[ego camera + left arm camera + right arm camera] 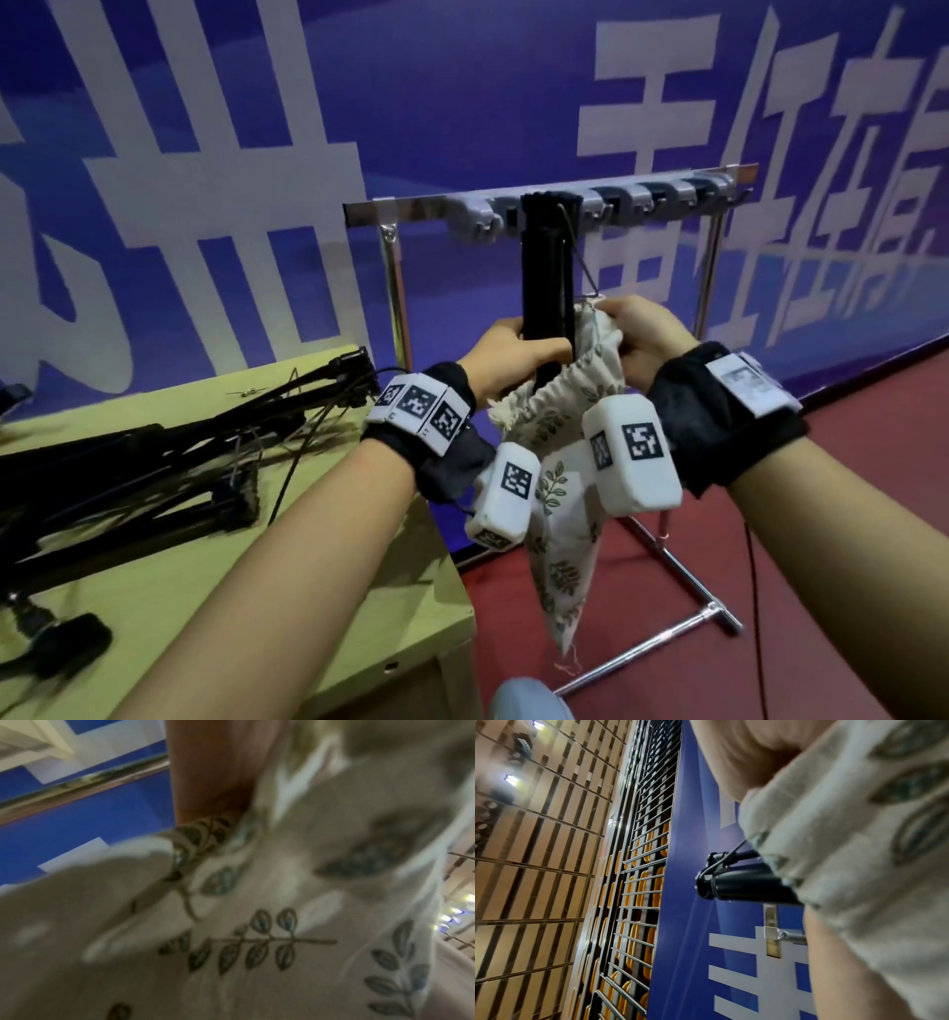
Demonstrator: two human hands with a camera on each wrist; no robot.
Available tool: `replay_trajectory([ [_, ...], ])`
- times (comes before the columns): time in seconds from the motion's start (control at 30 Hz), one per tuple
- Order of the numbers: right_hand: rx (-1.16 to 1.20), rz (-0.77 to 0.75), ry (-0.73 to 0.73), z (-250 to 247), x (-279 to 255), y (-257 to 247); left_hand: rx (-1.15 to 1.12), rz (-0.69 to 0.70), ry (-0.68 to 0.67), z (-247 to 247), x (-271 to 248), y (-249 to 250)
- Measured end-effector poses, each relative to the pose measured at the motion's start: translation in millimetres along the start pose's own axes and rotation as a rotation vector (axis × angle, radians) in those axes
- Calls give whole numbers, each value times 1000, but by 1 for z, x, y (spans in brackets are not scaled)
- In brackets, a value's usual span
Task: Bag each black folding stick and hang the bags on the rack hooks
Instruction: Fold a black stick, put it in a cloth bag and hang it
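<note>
A black folding stick point(545, 267) stands upright in front of the rack, its lower end inside the mouth of a cream drawstring bag point(562, 519) printed with leaves. My left hand point(518, 354) grips the stick just above the bag's mouth. My right hand point(637, 334) pinches the bag's gathered rim. The bag hangs limp below both wrists. In the right wrist view the stick's top point(734, 882) pokes out of the bag cloth point(859, 862). Leaf-printed cloth point(257, 943) fills the blurred left wrist view.
A chrome rack point(395, 277) with grey hooks point(642, 198) stands behind the hands against a blue banner. Several more black folding sticks point(154, 462) lie on the yellow-green table point(359, 591) at the left. The rack's foot bars point(667, 647) lie on the red floor.
</note>
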State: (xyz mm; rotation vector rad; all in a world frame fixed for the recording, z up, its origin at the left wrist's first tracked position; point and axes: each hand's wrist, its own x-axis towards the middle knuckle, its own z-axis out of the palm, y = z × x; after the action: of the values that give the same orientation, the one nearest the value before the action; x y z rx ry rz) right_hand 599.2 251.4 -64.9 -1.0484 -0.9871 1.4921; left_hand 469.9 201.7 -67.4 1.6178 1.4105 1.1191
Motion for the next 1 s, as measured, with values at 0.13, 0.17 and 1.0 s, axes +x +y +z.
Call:
replay_trajectory([
  [0.13, -8, 59, 7, -6, 10, 25, -45, -108, 15, 4, -2, -31],
  [0.17, -26, 57, 36, -8, 13, 31, -51, -135, 13, 5, -1, -39],
  [1.0, -368, -100, 132, -15, 17, 79, -325, -132, 16, -12, 2, -83],
])
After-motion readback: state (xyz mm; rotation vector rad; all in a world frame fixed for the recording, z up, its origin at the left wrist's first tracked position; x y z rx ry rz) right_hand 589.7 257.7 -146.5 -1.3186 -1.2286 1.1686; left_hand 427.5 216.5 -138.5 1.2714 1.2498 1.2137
